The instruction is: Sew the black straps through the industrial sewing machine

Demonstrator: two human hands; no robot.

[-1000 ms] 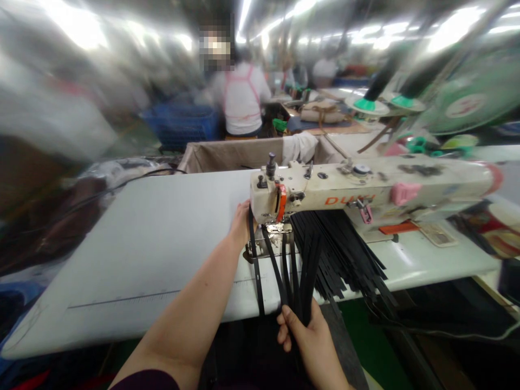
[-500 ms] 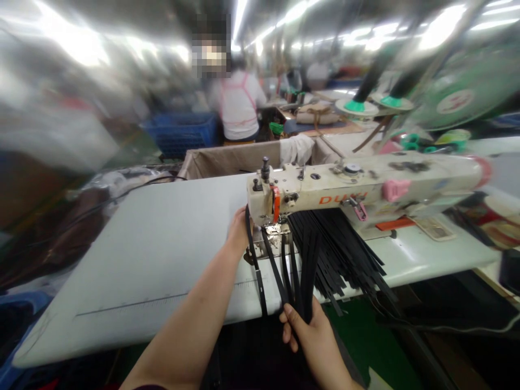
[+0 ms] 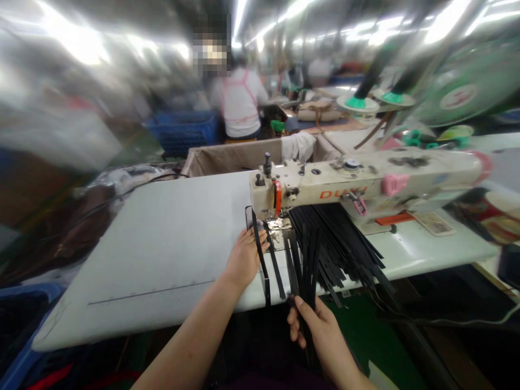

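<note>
My left hand lies on the table just in front of the sewing machine's needle area. Its fingers are stretched out toward the metal needle plate, and the thumb is hidden. Across those fingers runs a thin black strap that hangs down to the table's front edge. Another black strap lies beside the fingertips, its lower end free. At the front edge, my right hand is closed around several black straps, which stand up toward the machine.
A thick pile of black straps lies under the machine arm, hanging over the front edge. Behind the white table stands a cloth-lined bin. Thread cones rise at the right. A person sits farther back, beside a blue crate.
My left hand has come from beside the machine head toward me, onto the needle-plate area. One strap that reached my right hand now ends short of it. My right hand shifted slightly right.
</note>
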